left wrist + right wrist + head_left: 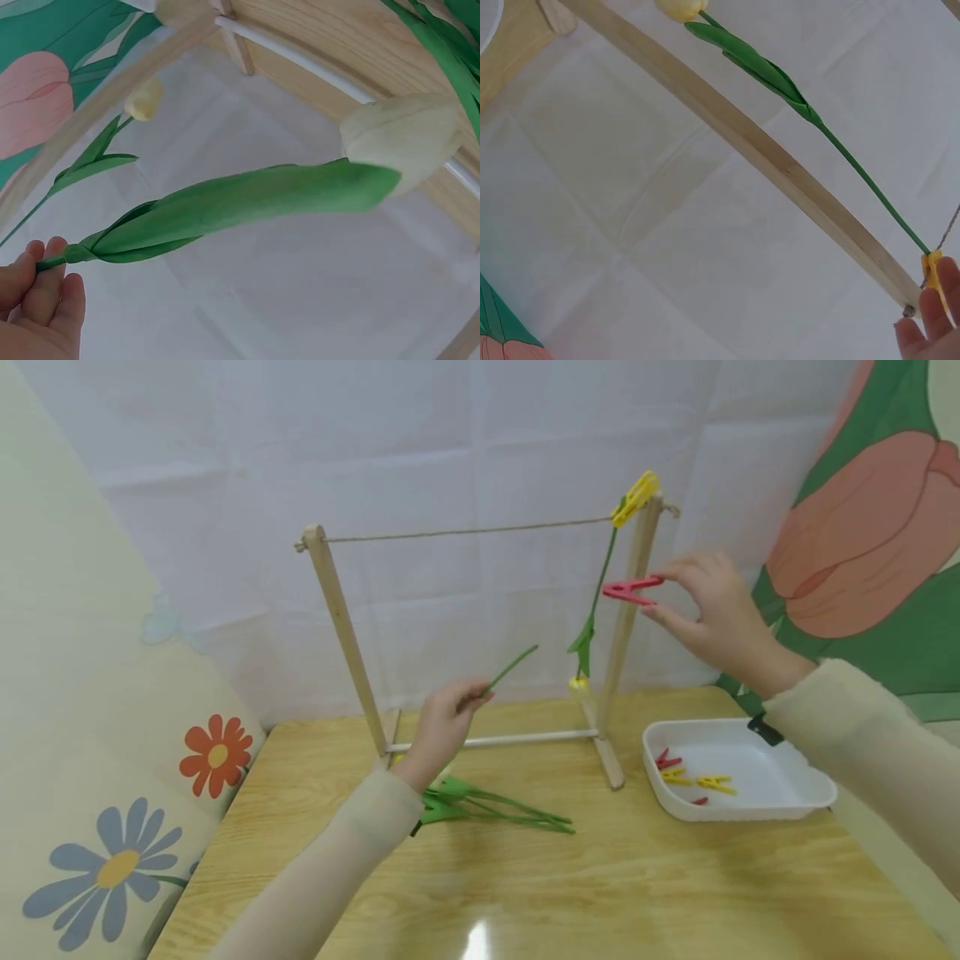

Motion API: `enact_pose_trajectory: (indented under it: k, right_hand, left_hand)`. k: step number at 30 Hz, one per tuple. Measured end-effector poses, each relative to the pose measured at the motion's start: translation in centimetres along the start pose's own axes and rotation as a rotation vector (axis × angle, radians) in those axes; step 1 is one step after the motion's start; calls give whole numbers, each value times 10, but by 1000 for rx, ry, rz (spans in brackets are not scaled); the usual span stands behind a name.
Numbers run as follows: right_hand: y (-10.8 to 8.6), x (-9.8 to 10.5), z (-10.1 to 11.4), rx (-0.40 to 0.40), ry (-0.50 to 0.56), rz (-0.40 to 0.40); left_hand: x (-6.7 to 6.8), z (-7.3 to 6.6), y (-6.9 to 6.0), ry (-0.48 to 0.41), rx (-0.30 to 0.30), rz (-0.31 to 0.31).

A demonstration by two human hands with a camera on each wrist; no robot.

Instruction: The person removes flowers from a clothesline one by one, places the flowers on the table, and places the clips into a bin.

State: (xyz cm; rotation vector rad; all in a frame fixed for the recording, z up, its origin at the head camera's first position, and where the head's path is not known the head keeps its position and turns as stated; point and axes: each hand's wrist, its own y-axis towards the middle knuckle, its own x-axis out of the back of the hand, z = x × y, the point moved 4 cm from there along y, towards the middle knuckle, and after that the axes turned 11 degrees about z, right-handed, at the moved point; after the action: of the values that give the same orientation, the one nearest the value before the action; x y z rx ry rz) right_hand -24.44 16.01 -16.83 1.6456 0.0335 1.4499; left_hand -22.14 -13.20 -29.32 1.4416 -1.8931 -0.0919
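My left hand (444, 718) pinches the green stem of a white artificial tulip (401, 142); the stem end points up and right, and the bloom shows in the left wrist view. My right hand (712, 610) holds a red clothespin (630, 590) between thumb and fingers, beside the right post. Behind it, a yellow tulip (579, 687) hangs bloom down, its stem fastened by a yellow clothespin (636, 498) to the twine (465, 532) at its right end. In the right wrist view the red clothespin is out of sight.
The twine spans a wooden frame (341, 627) with a white lower bar (525, 739). More green-stemmed flowers (510, 810) lie on the wooden table (615, 877) below my left forearm. At the right, a white tray (810, 789) holds several red and yellow clothespins.
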Motion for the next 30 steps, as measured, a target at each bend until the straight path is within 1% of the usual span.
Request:
enact_pose_trajectory:
  k: [1, 4, 6, 8, 11, 15, 18, 21, 24, 27, 30]
  right_hand:
    - [-2, -1, 0, -7, 3, -4]
    - [-9, -2, 0, -21, 11, -9]
    - [-13, -3, 1, -24, 12, -7]
    - [-17, -4, 2, -38, 9, 0]
    - [-20, -5, 2, -52, 4, 5]
    - [-30, -6, 1, -51, 9, 2]
    - [-38, -10, 1, -68, 17, 1]
    - [-45, -15, 2, -99, 12, -2]
    - [-49, -19, 3, -126, -5, -6]
    - [-52, -22, 3, -136, -14, -7]
    - [-54, -24, 2, -141, -16, -7]
  left_hand:
    - [0, 0, -1, 42, -24, 7]
    - [-1, 0, -5, 171, -71, 35]
    - [-2, 0, -7, 232, -81, 62]
    - [-4, 0, -8, 271, -82, 82]
    - [-7, -1, -9, 313, -122, 88]
    - [-13, 0, -10, 383, -196, 88]
    - [-17, 2, -12, 435, -195, 113]
    - [-19, 4, -17, 468, -160, 148]
    - [-19, 7, -23, 489, -144, 166]
    - [-20, 10, -28, 520, -161, 176]
    - [-22, 13, -33, 561, -193, 177]
